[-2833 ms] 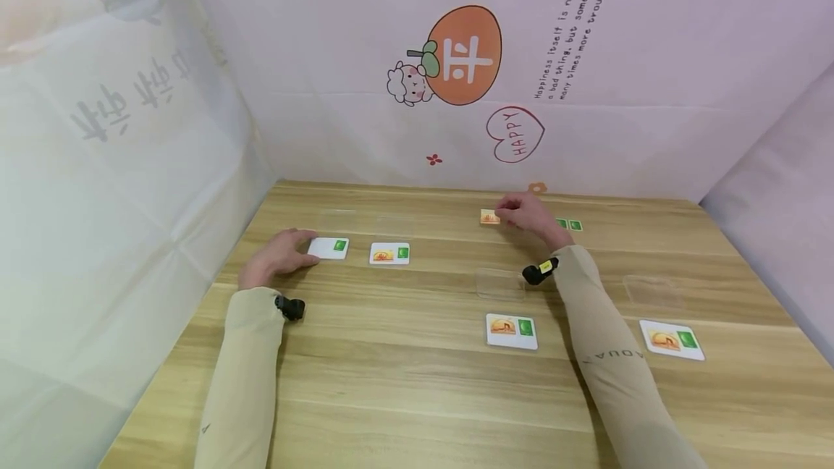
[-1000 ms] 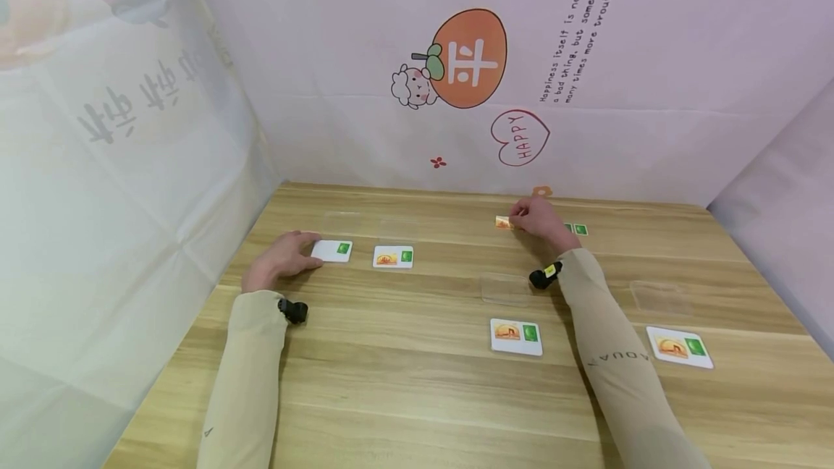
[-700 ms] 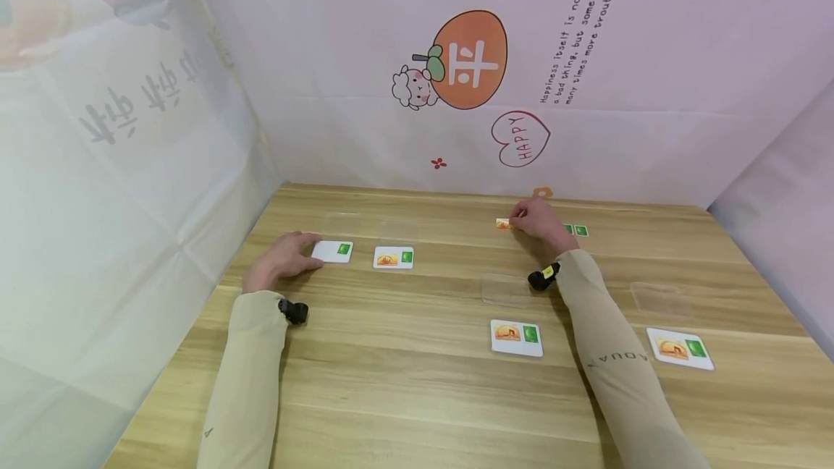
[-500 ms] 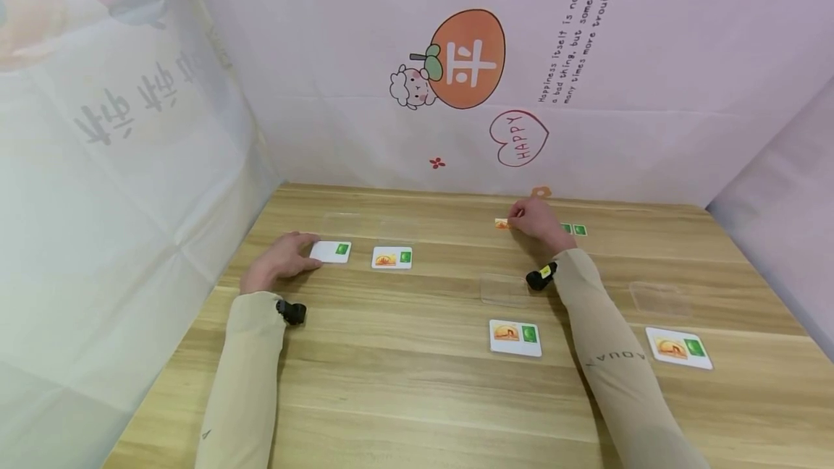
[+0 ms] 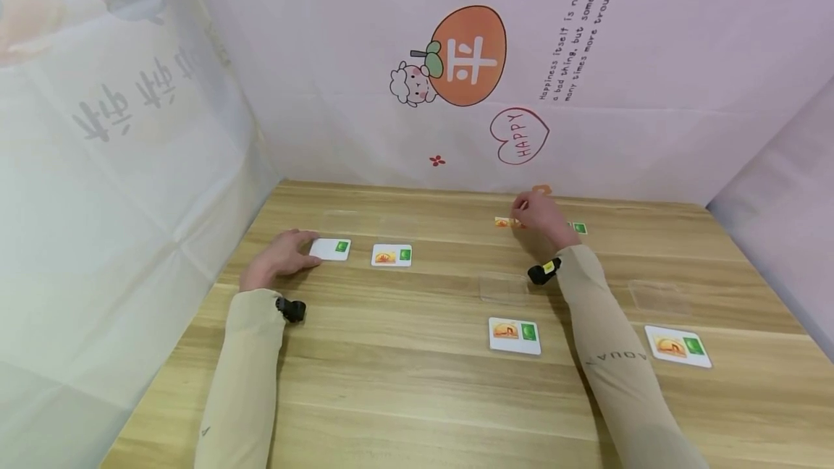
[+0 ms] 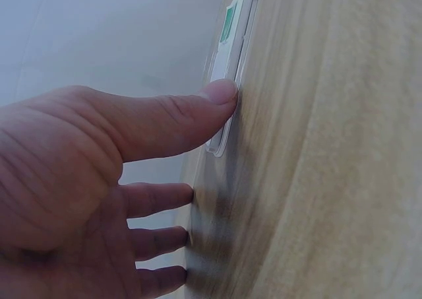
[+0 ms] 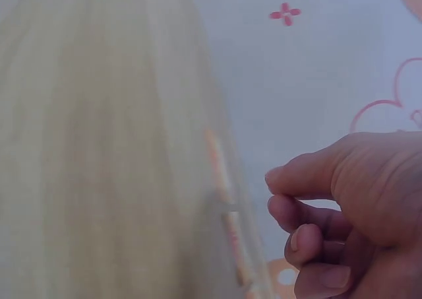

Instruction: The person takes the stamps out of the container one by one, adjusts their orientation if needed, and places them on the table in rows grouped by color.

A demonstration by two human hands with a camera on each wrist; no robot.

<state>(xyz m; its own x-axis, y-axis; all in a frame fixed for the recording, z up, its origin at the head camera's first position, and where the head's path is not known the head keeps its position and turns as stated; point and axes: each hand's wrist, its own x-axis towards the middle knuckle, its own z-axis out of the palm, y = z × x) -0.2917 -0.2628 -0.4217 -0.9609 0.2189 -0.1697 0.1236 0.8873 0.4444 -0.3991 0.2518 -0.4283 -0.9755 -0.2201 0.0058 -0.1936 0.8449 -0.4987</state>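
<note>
My left hand (image 5: 283,252) holds a white card (image 5: 326,249) flat on the table by its left end, thumb at the near edge and fingers at the far edge. A small green picture tile (image 5: 342,245) is on that card's right side. In the left wrist view the thumb (image 6: 211,107) touches the edge, where a clear plastic rim shows. Over the back of the table, my right hand (image 5: 539,216) has bent fingers, with thumb and index tips close together and nothing visible between them. Small orange picture tiles (image 5: 502,222) lie just below those fingertips.
Another white card (image 5: 392,255) with orange and green pictures lies beside the held one. Two similar cards (image 5: 515,336) lie nearer on the right. Clear plastic rectangles (image 5: 504,288) lie behind the cards. Green tiles (image 5: 580,228) sit right of my right hand. Printed cloth (image 5: 365,121) hangs behind the table.
My right hand has risen slightly and shifted right from the orange tiles, so a second one shows beneath its fingers. My left hand stays on the white card.
</note>
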